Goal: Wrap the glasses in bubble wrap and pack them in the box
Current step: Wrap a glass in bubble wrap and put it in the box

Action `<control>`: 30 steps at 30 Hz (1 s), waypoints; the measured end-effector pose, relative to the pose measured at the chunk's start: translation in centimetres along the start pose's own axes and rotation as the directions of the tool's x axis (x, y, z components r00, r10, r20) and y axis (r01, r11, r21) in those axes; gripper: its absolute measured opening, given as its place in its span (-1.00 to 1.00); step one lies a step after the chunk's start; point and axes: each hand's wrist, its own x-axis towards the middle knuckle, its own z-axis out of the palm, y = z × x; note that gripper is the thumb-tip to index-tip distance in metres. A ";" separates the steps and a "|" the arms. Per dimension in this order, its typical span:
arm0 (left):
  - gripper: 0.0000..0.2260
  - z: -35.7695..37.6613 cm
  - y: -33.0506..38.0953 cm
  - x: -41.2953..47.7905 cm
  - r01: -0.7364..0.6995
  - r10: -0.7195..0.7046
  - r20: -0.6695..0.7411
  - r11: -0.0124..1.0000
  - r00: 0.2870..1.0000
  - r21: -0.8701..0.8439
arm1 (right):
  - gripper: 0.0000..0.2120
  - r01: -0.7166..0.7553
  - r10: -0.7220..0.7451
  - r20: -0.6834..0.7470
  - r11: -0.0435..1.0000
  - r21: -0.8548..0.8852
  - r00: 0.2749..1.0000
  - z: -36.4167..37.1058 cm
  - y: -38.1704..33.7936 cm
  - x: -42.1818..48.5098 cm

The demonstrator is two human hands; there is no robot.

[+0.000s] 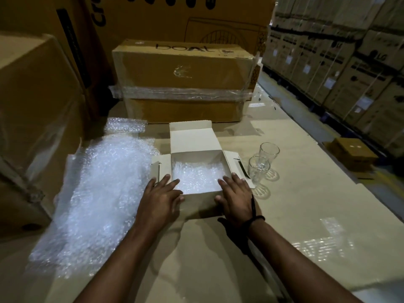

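A small open cardboard box (197, 201) sits in front of me on flattened cardboard, its lid flap standing up at the back. Bubble-wrapped bundles (197, 177) fill its inside. My left hand (160, 196) rests flat on the box's near left corner, fingers straight. My right hand (235, 197) lies flat on the near right corner, thumb against the front wall. Two bare clear glasses (259, 169) (269, 152) stand upright just right of the box, apart from both hands. A large sheet of bubble wrap (98, 193) spreads out on the left.
A taped brown carton (183, 82) stands behind the box, taller cartons at the left and back. A small brown box (354, 154) lies at the right on the floor. Stacked cartons (349, 62) line the far right aisle.
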 end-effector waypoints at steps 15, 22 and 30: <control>-0.41 2.0 15.6 6.8 0.075 -0.076 -0.006 0.992 0.997 -0.101 | -0.54 -0.385 0.571 -0.120 0.679 0.625 0.812 -4.8 14.9 3.7; -0.24 5.1 20.5 14.2 0.249 -0.277 0.187 0.955 0.943 0.160 | -0.10 -0.493 0.488 0.191 0.623 0.607 0.852 -1.7 18.7 8.1; -0.33 6.2 21.5 13.5 0.245 -0.239 0.055 0.956 0.970 -0.163 | -0.34 -0.382 0.450 0.133 0.524 0.761 0.883 -1.3 19.7 8.4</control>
